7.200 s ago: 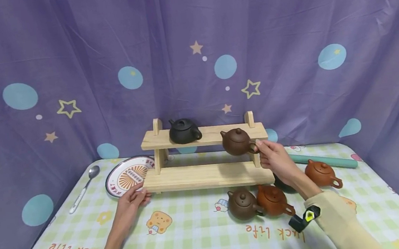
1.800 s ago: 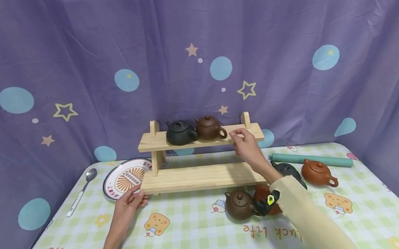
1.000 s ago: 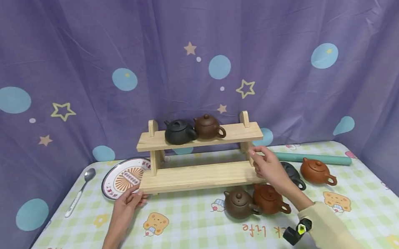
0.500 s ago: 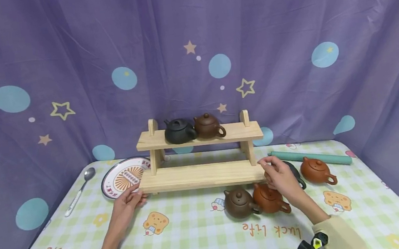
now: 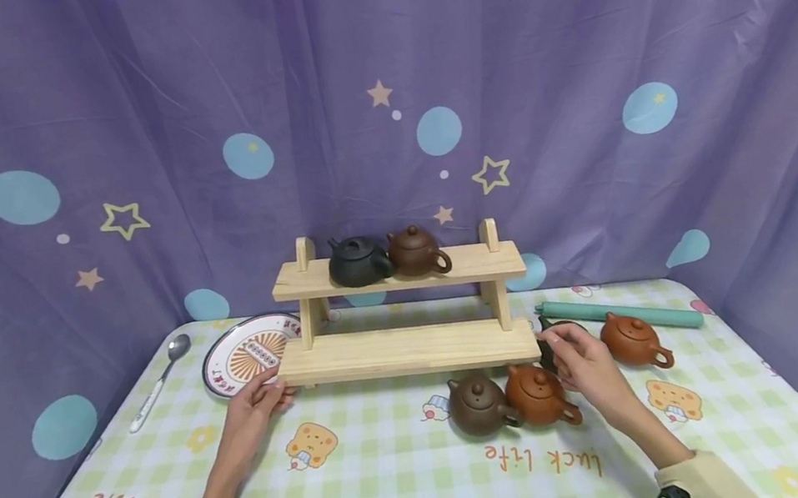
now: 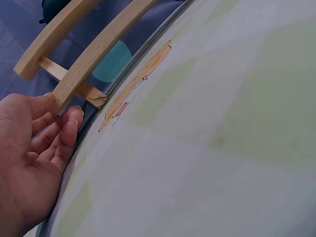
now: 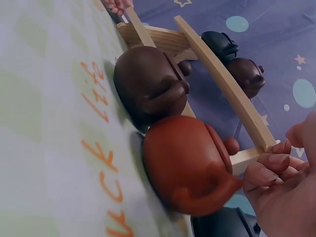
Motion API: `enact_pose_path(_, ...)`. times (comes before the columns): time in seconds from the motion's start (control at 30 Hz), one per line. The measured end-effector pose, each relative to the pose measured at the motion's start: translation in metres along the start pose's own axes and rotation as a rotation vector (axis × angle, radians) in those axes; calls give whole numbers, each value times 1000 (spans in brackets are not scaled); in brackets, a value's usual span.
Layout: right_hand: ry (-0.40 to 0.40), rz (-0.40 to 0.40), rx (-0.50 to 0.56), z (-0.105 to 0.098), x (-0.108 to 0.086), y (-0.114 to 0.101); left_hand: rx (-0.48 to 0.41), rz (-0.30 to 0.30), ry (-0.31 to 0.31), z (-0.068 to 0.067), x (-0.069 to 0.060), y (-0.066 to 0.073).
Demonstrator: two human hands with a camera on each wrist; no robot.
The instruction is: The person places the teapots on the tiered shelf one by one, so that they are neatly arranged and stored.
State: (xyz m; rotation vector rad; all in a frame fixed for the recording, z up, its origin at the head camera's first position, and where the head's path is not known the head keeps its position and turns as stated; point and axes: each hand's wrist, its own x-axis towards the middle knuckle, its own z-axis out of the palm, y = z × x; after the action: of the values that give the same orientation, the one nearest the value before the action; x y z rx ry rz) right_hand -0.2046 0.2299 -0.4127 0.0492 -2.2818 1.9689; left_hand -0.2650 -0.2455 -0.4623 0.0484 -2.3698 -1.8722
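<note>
Wooden, the rack (image 5: 406, 347) was pinched at left by the left hand (image 5: 252, 409); the right hand (image 5: 591, 371), empty, loosely curled, hung near its right end; a black teapot (image 5: 357, 263) and brown teapot (image 5: 415, 253) stood atop.

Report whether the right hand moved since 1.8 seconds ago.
Yes: the right hand moved down and rightward, from the upper shelf to beside the lower shelf.
</note>
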Motion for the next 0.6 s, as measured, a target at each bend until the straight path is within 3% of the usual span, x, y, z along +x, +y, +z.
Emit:
enact_pose_path(0.33, 4, 17, 15, -14, -17, 13, 8, 2, 5, 0, 0, 0)
enact_pose_path(0.6, 34, 121, -22, -23, -30, 24, 18, -14, 4, 0, 2, -2)
